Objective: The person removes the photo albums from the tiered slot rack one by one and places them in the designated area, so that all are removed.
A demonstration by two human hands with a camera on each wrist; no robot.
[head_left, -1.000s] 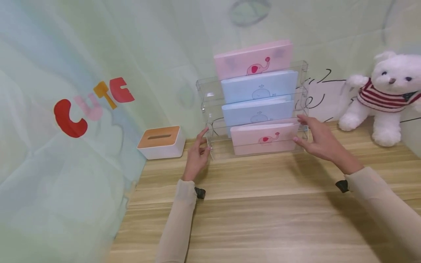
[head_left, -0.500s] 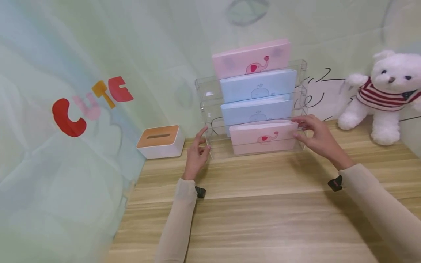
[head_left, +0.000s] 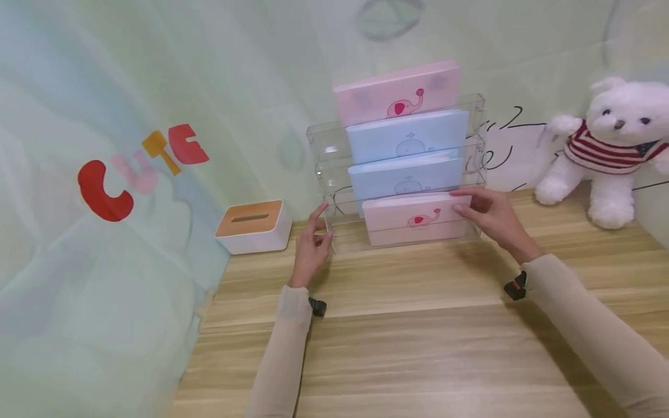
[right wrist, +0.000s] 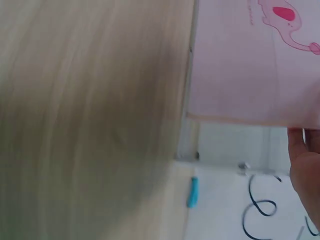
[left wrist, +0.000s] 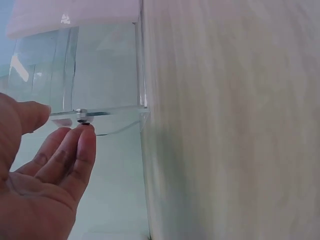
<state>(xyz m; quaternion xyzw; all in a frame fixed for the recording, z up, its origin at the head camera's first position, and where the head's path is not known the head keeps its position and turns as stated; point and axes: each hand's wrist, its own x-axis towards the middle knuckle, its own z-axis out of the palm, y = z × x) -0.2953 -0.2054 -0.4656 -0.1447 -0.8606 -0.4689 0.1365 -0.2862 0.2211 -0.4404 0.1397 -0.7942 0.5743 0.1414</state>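
Observation:
A clear acrylic rack (head_left: pixel 342 235) stands against the wall, its tiers holding pink and blue booklets. My left hand (head_left: pixel 312 247) grips the rack's left side; in the left wrist view the thumb (left wrist: pixel 36 116) lies on one side of the clear panel and the fingertips on the other, near a metal screw. My right hand (head_left: pixel 493 217) pinches the right edge of the lowest pink booklet (head_left: pixel 387 223), thumb in front and index finger along its top. This booklet has a red elephant print (right wrist: pixel 284 14). Two blue whale booklets (head_left: pixel 387 139) and another pink booklet (head_left: pixel 366 98) sit behind and above.
A white tissue box with a wooden lid (head_left: pixel 251 220) stands left of the rack. On the right a white teddy bear (head_left: pixel 611 148) in a striped sweater sits on the wooden table (head_left: pixel 392 342). A pale printed cloth (head_left: pixel 251 69) hangs behind.
My right hand has moved left from the rack's right side onto the lowest pink booklet's edge and now pinches it. The left hand stays on the rack.

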